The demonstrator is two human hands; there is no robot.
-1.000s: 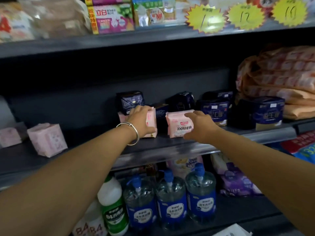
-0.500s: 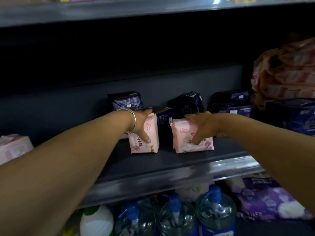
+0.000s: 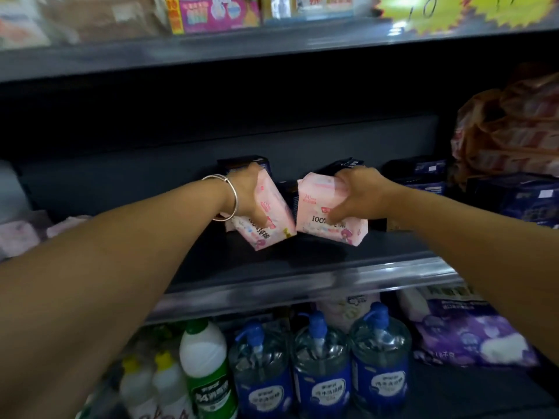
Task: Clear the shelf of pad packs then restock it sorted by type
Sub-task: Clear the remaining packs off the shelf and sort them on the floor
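Two pink pad packs are tilted just above the dark middle shelf [image 3: 302, 261]. My left hand [image 3: 246, 195], with a silver bangle at the wrist, grips the left pink pack [image 3: 266, 225] from its top. My right hand [image 3: 355, 192] grips the right pink pack [image 3: 326, 220], fingers curled over its top and thumb on its front. Behind them stand dark navy pad packs [image 3: 420, 176], partly hidden by my hands. More navy packs [image 3: 526, 195] stand at the right. Blurred pink packs [image 3: 21, 234] lie at the shelf's far left.
An orange-wrapped bundle [image 3: 508, 131] is stacked at the right of the shelf. Below stand blue pump bottles [image 3: 320, 364], a green-and-white bottle [image 3: 208, 373] and a purple pack [image 3: 472, 331]. The upper shelf holds boxes [image 3: 220, 10] and yellow price tags [image 3: 423, 13].
Both hands have closed round the pink packs and lifted them off the shelf, tilting them. The camera view has shifted upward a little.
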